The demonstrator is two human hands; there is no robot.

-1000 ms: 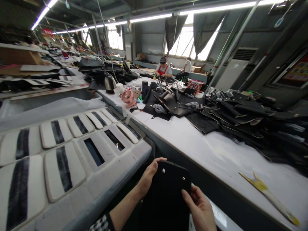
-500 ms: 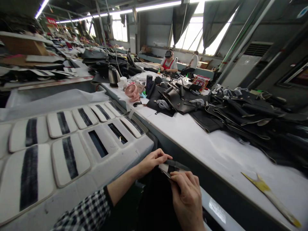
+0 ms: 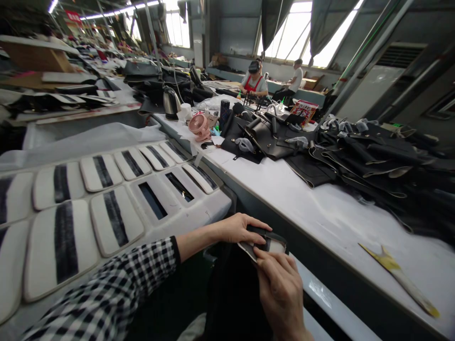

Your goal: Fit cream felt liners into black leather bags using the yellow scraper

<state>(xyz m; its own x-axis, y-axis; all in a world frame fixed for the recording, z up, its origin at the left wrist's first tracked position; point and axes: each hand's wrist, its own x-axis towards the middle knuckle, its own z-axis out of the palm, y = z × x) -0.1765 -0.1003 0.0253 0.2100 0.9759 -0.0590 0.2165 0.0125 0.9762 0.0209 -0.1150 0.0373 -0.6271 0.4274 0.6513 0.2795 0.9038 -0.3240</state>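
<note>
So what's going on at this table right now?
A person in a checked sleeve holds a black leather piece at the edge of a white table. The left hand pinches its folded top edge from one side, the right hand from the other. A heap of black leather parts lies further along, with a pink fan beyond and a yellow-stained tool nearer. Two other people sit at a far bench.

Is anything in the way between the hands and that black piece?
No, nothing visible is. The left hand and the right hand both touch the black piece directly, pinching its top edge.
</note>
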